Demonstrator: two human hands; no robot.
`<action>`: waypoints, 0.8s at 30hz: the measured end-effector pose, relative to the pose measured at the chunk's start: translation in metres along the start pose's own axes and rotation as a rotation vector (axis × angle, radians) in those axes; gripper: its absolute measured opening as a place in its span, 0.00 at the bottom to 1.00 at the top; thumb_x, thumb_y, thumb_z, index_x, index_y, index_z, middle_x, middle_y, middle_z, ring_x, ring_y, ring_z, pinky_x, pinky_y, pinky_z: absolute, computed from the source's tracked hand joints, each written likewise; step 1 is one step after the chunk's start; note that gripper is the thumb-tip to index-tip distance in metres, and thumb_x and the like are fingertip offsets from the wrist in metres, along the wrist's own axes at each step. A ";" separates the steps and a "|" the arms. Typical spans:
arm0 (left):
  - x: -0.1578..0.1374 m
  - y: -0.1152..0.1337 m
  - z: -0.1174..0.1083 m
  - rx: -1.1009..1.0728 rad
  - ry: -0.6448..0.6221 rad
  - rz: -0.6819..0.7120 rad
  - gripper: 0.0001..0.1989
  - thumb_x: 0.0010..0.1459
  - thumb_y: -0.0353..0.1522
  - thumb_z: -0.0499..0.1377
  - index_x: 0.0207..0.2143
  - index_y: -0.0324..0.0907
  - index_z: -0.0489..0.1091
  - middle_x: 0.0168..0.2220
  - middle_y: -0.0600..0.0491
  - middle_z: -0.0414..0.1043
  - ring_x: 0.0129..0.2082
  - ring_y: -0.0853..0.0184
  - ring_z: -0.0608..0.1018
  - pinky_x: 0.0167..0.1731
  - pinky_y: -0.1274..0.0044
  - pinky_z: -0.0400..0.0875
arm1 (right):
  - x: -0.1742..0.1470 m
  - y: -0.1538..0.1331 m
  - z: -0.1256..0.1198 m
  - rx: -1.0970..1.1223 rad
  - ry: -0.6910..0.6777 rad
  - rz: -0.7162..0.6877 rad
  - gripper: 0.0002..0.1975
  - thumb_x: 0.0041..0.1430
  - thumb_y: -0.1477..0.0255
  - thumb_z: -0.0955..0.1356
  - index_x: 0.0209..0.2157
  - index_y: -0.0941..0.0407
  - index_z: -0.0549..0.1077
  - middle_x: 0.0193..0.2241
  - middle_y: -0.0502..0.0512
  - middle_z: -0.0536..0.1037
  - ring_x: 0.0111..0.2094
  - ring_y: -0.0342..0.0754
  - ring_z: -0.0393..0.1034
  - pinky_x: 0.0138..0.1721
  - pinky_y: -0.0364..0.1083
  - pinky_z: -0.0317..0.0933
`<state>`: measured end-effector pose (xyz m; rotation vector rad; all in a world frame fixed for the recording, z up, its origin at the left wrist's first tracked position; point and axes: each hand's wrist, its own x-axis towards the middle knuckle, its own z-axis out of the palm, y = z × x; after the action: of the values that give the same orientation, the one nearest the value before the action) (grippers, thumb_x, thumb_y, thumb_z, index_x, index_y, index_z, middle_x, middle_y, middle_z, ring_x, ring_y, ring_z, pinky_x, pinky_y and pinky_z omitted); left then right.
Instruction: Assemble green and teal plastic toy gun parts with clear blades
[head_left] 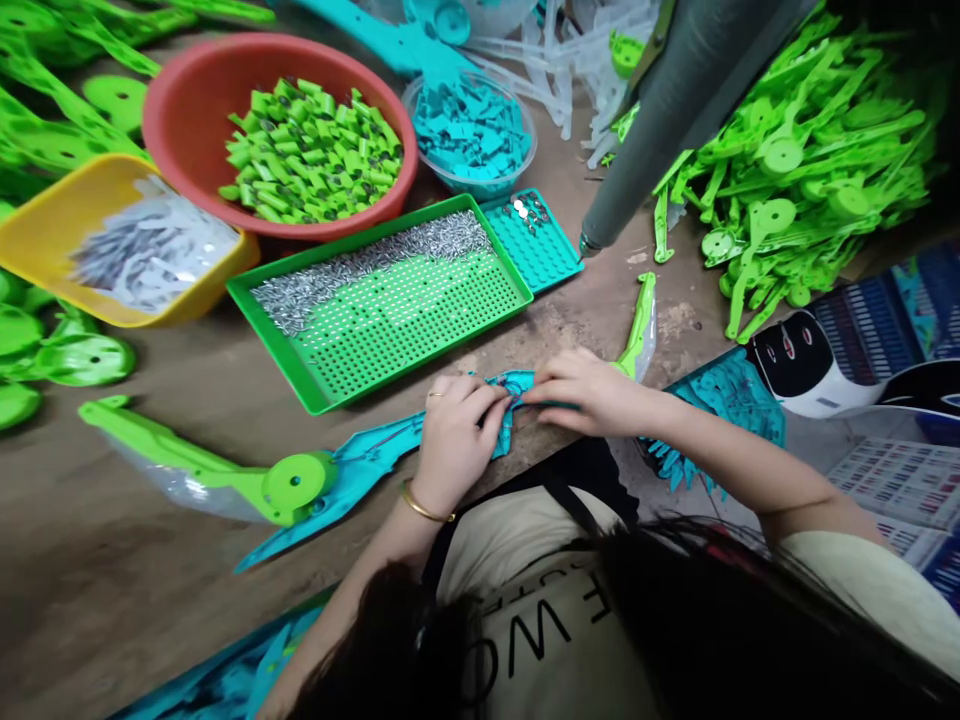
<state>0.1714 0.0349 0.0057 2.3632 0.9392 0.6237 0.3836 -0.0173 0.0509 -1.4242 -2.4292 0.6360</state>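
Observation:
A long plastic assembly shaped like a toy bow (379, 452) lies across the table, with a blue body and curved green limbs. Its left limb (225, 480) carries a round green hub and a clear film-like strip. The right limb (640, 330) shows beyond my right hand. My left hand (463, 435) is closed on the blue middle section, thumb and fingertips pressed together. From the other side my right hand (589, 393) pinches at the same middle section, fingertips close to the left ones. Any small part between the fingertips is hidden.
Ahead stand a green perforated tray (405, 350) of screws, a red bowl (180, 110) of green pieces, a yellow container (45, 240) and a clear tub (525, 160). A grey tool (660, 130) hangs at upper right, near piled green parts (817, 170). A blue-parts bin (712, 420) is beside me.

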 end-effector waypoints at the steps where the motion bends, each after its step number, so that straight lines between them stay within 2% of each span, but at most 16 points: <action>1: 0.000 0.000 0.000 0.004 -0.001 -0.001 0.08 0.62 0.33 0.56 0.34 0.43 0.74 0.31 0.51 0.72 0.36 0.62 0.70 0.40 0.69 0.64 | -0.003 -0.001 0.003 -0.060 0.010 -0.033 0.15 0.65 0.67 0.64 0.51 0.55 0.71 0.45 0.60 0.76 0.46 0.51 0.66 0.47 0.51 0.57; 3: 0.000 0.000 0.000 0.004 -0.004 -0.003 0.08 0.62 0.33 0.56 0.34 0.42 0.74 0.32 0.51 0.72 0.36 0.62 0.70 0.40 0.69 0.64 | -0.006 -0.002 0.010 -0.164 0.060 -0.084 0.16 0.66 0.67 0.63 0.53 0.55 0.70 0.48 0.60 0.76 0.48 0.52 0.64 0.48 0.52 0.55; 6: 0.001 0.000 0.000 -0.002 -0.017 -0.020 0.08 0.62 0.34 0.55 0.34 0.42 0.74 0.31 0.51 0.72 0.36 0.62 0.71 0.40 0.69 0.64 | -0.002 0.000 0.019 -0.245 0.124 -0.136 0.13 0.67 0.68 0.62 0.47 0.54 0.73 0.43 0.55 0.79 0.44 0.50 0.64 0.47 0.51 0.53; 12: 0.001 0.002 0.001 0.009 -0.028 -0.049 0.08 0.62 0.33 0.55 0.33 0.43 0.73 0.31 0.51 0.71 0.36 0.62 0.70 0.40 0.69 0.63 | 0.006 0.000 0.020 -0.247 0.091 -0.128 0.11 0.67 0.69 0.61 0.41 0.53 0.75 0.35 0.53 0.78 0.39 0.48 0.61 0.42 0.50 0.49; 15: 0.000 0.002 0.001 0.023 -0.015 -0.039 0.08 0.63 0.34 0.55 0.33 0.43 0.73 0.31 0.51 0.71 0.36 0.62 0.70 0.41 0.69 0.63 | 0.009 -0.001 0.021 -0.260 0.118 -0.037 0.13 0.67 0.68 0.60 0.39 0.54 0.76 0.34 0.56 0.76 0.38 0.50 0.59 0.39 0.50 0.49; 18: -0.002 0.001 0.003 0.028 -0.004 -0.019 0.08 0.63 0.34 0.54 0.34 0.42 0.73 0.31 0.51 0.70 0.36 0.62 0.69 0.40 0.69 0.63 | 0.012 -0.002 0.023 -0.276 0.131 0.140 0.14 0.67 0.67 0.60 0.37 0.57 0.75 0.33 0.58 0.74 0.38 0.51 0.58 0.39 0.50 0.49; 21: -0.004 0.001 0.005 0.056 0.015 -0.023 0.09 0.63 0.33 0.54 0.36 0.42 0.74 0.33 0.49 0.69 0.37 0.61 0.68 0.39 0.69 0.63 | 0.016 -0.002 0.025 -0.261 0.095 0.286 0.13 0.66 0.68 0.61 0.36 0.58 0.74 0.34 0.59 0.75 0.39 0.53 0.59 0.40 0.51 0.50; 24: -0.006 0.000 0.008 0.107 0.056 0.002 0.09 0.62 0.33 0.55 0.38 0.44 0.75 0.36 0.47 0.69 0.38 0.60 0.68 0.39 0.68 0.63 | 0.019 -0.003 0.027 -0.250 0.064 0.359 0.12 0.65 0.69 0.61 0.36 0.58 0.74 0.34 0.59 0.75 0.39 0.54 0.61 0.40 0.51 0.51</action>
<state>0.1719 0.0285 -0.0015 2.4528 1.0181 0.6592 0.3604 -0.0090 0.0290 -1.9744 -2.2844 0.3550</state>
